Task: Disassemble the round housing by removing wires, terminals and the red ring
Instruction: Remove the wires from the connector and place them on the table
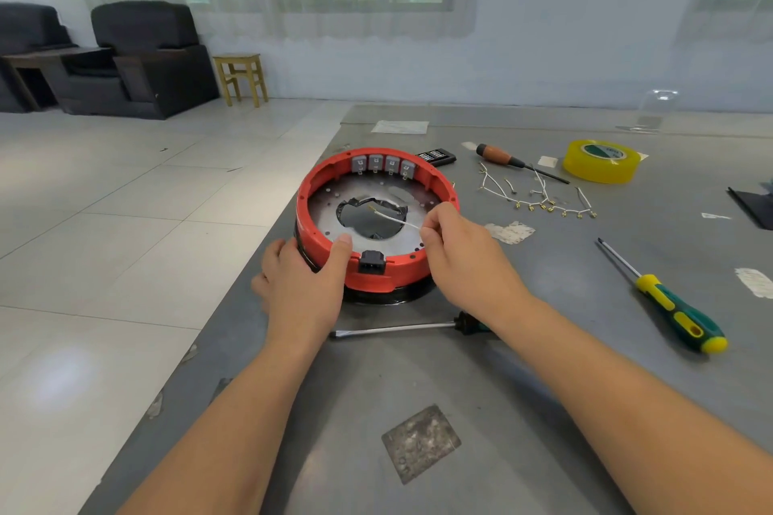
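Wire removal step: right hand (456, 247) pinches a white wire (397, 218) over the centre of the round housing (376, 222), which sits near the worktop's left edge; left hand (301, 280) grips the red ring (318, 240), thumb on the rim. Pulled wires (539, 197) lie toward the right edge. Next: lift this wire clear, add it to that pile, then likely the grey terminals (385, 165) on the far wall

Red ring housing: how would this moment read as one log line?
left hand steadies red ring | right hand pinches white wire | removed wires on table
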A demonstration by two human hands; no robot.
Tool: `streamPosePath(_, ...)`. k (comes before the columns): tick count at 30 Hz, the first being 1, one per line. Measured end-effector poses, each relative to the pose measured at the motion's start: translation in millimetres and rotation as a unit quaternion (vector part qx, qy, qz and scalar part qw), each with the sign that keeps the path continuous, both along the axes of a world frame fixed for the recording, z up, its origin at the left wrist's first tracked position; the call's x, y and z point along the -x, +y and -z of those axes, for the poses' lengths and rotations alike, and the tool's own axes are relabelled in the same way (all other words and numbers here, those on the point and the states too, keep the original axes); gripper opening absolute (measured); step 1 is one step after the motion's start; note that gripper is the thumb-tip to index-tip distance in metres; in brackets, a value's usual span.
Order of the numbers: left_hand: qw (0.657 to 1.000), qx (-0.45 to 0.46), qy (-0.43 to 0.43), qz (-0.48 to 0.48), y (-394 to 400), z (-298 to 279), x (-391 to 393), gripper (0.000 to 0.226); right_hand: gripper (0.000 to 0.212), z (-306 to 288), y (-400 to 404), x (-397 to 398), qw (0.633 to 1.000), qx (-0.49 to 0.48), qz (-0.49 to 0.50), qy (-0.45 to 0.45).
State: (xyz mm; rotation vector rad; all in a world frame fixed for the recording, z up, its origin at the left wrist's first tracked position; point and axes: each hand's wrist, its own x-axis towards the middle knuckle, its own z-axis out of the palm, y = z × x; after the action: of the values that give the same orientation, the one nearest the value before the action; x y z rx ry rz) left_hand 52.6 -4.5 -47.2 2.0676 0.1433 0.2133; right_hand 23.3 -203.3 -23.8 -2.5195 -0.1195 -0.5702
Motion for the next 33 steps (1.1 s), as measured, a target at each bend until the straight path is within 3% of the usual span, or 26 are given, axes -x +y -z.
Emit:
streamPosePath(3, 0.998, -0.061, 0.019, -0.028, -1, 1, 1, 0.076, 0.011, -1, -2, 0, 1.0, 0.002, 0.003, 0.013)
streamPosePath(12, 0.99, -0.093, 0.075, -0.068, -7, 1, 3, 0.073, 0.01, -5, 0, 2, 0.999, 0.007, 0.002, 0.043)
streamPosePath(14, 0.996, -0.056, 0.027, -0.064, -9, 0, 7, 0.075, 0.009, -6, -1, 3, 0.999, 0.026, 0.009, 0.028)
streamPosePath(16, 0.995, -0.044, -0.08, -0.04, -8, -2, 12, 0.073, 0.01, -5, -2, 2, 0.996, 0.081, 0.027, -0.017)
streamPosePath(20, 0.943, -0.144, -0.292, 0.069, -3, -8, 15, 0.053, 0.007, -10, -1, 4, 0.963, 0.221, 0.057, -0.14)
streamPosePath(24, 0.918, -0.193, -0.324, 0.121, -10, -10, 17, 0.036, 0.019, -13, -4, 3, 0.951, 0.24, 0.06, -0.184)
streamPosePath(33, 0.924, -0.183, -0.321, 0.104, -16, -10, 18, 0.027, 0.012, -11, 2, 1, 0.944, 0.207, 0.044, -0.253)
